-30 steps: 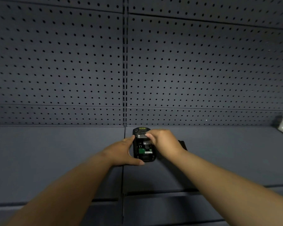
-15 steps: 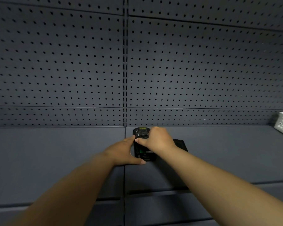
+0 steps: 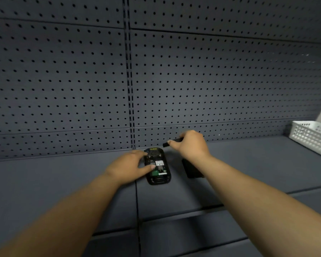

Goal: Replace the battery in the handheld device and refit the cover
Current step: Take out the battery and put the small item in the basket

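The black handheld device (image 3: 158, 167) lies face down on the dark grey shelf (image 3: 63, 179), its battery bay open with a white label and a green board showing. My left hand (image 3: 130, 166) rests on its left side, thumb and fingers touching the casing. My right hand (image 3: 190, 145) is raised above and to the right of the device, closed around a flat black battery (image 3: 171, 142) whose end sticks out to the left. A flat black cover (image 3: 192, 169) lies on the shelf right of the device, partly hidden under my right wrist.
A perforated dark back panel (image 3: 193, 80) rises directly behind the device. A white slotted basket (image 3: 312, 136) stands at the far right of the shelf. The shelf's front edge (image 3: 193, 212) runs below my forearms.
My right hand lifted off the device's bay, up and to the right, with the black battery in it. The bay now lies uncovered. My left hand stayed on the device.
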{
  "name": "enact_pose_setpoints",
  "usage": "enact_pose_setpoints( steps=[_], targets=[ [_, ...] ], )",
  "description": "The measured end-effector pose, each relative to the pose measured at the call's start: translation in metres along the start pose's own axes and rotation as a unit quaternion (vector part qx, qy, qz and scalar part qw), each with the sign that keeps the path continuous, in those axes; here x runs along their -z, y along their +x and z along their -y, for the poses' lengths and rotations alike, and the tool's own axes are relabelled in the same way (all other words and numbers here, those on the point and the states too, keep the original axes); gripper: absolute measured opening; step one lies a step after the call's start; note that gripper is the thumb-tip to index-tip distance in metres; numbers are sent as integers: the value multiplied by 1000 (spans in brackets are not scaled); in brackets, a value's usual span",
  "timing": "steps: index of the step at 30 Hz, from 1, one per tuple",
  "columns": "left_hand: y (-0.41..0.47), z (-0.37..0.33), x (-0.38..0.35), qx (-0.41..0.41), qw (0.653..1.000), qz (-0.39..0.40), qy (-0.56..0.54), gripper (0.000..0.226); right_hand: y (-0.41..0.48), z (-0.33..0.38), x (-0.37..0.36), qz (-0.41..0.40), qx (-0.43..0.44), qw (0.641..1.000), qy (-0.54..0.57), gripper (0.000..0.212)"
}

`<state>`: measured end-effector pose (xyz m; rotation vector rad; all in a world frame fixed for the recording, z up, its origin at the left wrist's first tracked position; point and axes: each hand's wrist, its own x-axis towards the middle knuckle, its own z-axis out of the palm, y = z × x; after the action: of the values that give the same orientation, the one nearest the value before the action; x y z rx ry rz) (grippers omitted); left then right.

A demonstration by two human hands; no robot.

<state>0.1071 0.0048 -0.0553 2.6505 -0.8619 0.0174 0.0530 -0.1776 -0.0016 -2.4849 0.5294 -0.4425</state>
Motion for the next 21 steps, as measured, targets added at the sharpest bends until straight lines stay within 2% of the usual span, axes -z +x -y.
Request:
enact_pose_setpoints(
  steps=[2, 4, 6, 10, 21],
  targets=[
    [3, -9, 6, -7, 999, -43, 17, 49, 2, -7, 5, -18, -1, 1000, 6, 43],
    [5, -21, 11, -11, 996, -78, 44, 43, 3, -15, 10, -36, -1, 999, 13, 45],
    [9, -33, 14, -16, 991, -106, 78, 41, 5, -23, 17, -50, -2, 999, 14, 48],
    [24, -62, 14, -25, 981, -146, 129, 43, 13, -43, 33, -70, 7, 997, 9, 38],
    [69, -177, -23, 7, 975, -124, 183, 42, 33, -141, 95, -54, 68, 996, -10, 38]
  ],
)
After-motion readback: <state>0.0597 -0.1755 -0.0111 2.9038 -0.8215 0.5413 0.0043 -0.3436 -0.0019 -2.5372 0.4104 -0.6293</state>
